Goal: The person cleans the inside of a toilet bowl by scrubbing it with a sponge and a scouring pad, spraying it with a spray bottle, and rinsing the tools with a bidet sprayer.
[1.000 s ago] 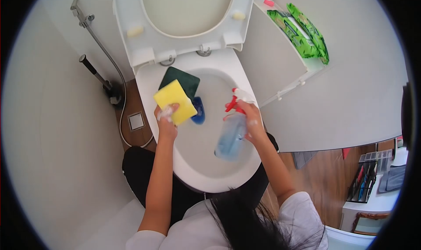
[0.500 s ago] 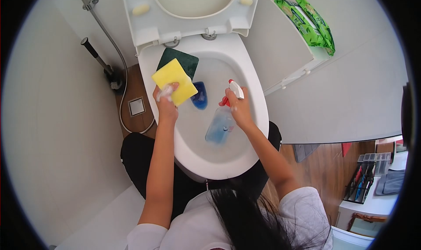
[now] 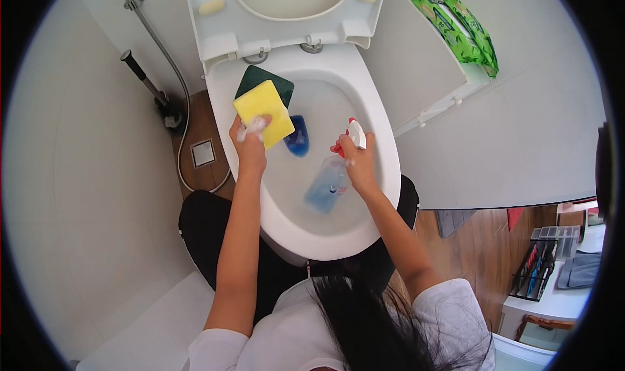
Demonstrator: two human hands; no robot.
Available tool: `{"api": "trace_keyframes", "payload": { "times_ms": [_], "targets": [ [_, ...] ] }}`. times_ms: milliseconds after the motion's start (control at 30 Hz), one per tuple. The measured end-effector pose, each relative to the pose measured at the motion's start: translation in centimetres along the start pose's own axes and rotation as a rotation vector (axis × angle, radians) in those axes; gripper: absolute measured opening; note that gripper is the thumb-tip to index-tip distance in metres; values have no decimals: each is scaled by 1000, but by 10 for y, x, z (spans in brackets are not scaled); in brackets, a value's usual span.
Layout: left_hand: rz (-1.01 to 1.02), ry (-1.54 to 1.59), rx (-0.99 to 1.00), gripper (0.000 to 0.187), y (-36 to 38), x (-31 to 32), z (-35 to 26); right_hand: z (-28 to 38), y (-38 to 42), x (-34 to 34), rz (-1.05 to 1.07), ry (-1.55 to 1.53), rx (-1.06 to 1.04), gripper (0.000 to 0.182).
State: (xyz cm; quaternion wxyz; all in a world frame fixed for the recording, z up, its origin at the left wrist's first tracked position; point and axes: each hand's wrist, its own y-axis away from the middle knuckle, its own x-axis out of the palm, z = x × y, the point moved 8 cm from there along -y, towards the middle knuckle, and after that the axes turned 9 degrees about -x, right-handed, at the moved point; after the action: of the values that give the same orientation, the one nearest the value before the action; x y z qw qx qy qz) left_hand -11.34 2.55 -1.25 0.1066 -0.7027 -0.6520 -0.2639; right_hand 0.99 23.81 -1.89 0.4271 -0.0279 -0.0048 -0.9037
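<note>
My left hand (image 3: 250, 143) grips a yellow sponge (image 3: 268, 110), and white foam clings to the fingers. Behind the sponge, a dark green scouring pad (image 3: 281, 88) lies at the rear left of the toilet rim. My right hand (image 3: 357, 163) is closed round the neck of a spray bottle (image 3: 323, 192) with a red and white trigger head (image 3: 355, 133) and blue liquid inside. The bottle tilts over the bowl of the toilet (image 3: 299, 244). Between my hands, the deep blue drain opening (image 3: 297, 137) shows in the bowl.
The toilet seat (image 3: 224, 26) is raised at the back. At left stand a toilet brush (image 3: 146, 84) and a shower hose (image 3: 166, 62), near a floor drain (image 3: 203, 153). Green wipes packs (image 3: 456, 36) lie on a white cabinet (image 3: 416, 58) at right.
The yellow sponge has shifted slightly right and tilts at a different angle. My right hand and the bottle's trigger head have moved a little to the right. The whole view has shifted slightly.
</note>
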Motion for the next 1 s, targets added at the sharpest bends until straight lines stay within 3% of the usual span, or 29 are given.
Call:
{"api": "trace_keyframes", "payload": {
  "times_ms": [100,200,367,767,1000],
  "targets": [
    [-10,-7,-8,36,1,-1,0,11,10,12,61,17,71,35],
    [-11,-80,25,36,2,3,0,26,14,26,151,-4,-52,33],
    [64,-360,219,35,3,12,-4,44,24,43,396,145,10,32],
    [-17,-250,176,36,7,10,-11,52,12,13,246,100,146,39],
    [-20,-285,186,37,5,8,-9,49,12,11,312,91,146,45]
  ]
}}
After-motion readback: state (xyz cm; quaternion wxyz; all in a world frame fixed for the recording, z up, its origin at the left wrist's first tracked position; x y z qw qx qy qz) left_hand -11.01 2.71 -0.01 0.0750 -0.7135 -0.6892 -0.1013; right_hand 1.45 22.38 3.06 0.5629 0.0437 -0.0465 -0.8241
